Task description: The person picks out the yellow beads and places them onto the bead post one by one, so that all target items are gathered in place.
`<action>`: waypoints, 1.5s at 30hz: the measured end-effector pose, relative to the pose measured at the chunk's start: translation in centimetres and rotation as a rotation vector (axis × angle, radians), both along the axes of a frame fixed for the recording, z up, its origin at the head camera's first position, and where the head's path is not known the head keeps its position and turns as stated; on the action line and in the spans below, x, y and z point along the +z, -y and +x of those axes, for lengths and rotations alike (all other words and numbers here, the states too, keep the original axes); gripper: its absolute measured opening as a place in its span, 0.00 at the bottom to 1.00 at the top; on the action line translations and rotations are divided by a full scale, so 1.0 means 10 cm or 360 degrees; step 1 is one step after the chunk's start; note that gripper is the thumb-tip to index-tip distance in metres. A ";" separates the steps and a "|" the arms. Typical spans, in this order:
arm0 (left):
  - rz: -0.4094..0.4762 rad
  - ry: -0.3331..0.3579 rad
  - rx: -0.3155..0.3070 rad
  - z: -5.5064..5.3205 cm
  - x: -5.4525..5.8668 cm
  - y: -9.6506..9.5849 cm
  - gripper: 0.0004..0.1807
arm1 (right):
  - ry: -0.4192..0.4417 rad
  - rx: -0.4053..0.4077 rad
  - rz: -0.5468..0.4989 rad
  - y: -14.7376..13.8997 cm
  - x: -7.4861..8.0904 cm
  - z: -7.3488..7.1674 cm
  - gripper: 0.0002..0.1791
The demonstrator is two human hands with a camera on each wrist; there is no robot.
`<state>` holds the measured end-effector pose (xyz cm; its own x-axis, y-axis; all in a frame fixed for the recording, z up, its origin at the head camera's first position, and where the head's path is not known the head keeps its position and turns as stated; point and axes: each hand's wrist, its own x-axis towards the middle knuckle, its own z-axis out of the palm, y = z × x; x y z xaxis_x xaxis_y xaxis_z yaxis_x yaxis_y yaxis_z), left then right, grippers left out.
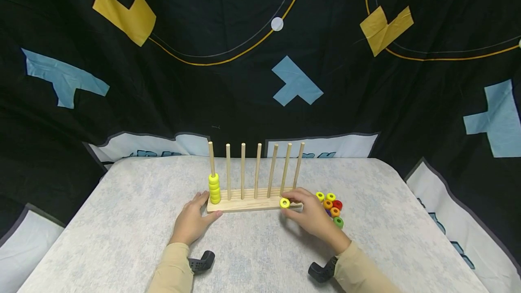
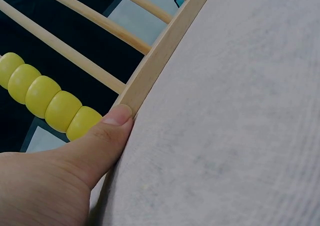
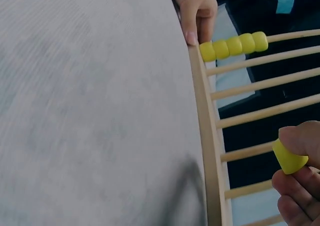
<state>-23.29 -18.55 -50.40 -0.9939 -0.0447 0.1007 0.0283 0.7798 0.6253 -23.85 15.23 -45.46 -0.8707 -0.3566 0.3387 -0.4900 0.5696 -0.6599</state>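
A wooden peg rack [image 1: 254,203] with several upright pegs stands on the table. Several yellow beads [image 1: 214,189] are stacked on its leftmost peg. My left hand [image 1: 190,220] grips the left end of the base; in the left wrist view its thumb [image 2: 117,117] presses the front edge and the other fingers are hidden. Between thumb and fingers, my right hand [image 1: 311,214] pinches one yellow bead [image 1: 285,203], held in front of the pegs on the rack's right side. In the right wrist view this bead [image 3: 289,158] is apart from the pegs.
Right of the rack, beyond my right hand, lies a loose cluster of beads: yellow [image 1: 330,197], red [image 1: 337,205], orange [image 1: 334,212], green [image 1: 338,222] and a partly hidden purple one. A black cloth [image 1: 228,103] hangs behind the pale table [image 1: 122,238].
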 end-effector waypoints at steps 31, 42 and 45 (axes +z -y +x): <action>0.0008 0.0000 0.0002 0.01 0.02 0.01 0.46 | -0.0290 0.0184 -0.0111 0.58 0.80 -0.26 0.18; 0.0007 0.0006 0.0007 0.00 0.00 0.01 0.46 | -0.0320 0.0148 -0.0103 0.71 1.10 -0.33 0.21; -0.0001 0.0002 0.0009 -0.01 -0.01 0.01 0.46 | -0.0351 0.0140 -0.0083 0.73 1.15 -0.35 0.21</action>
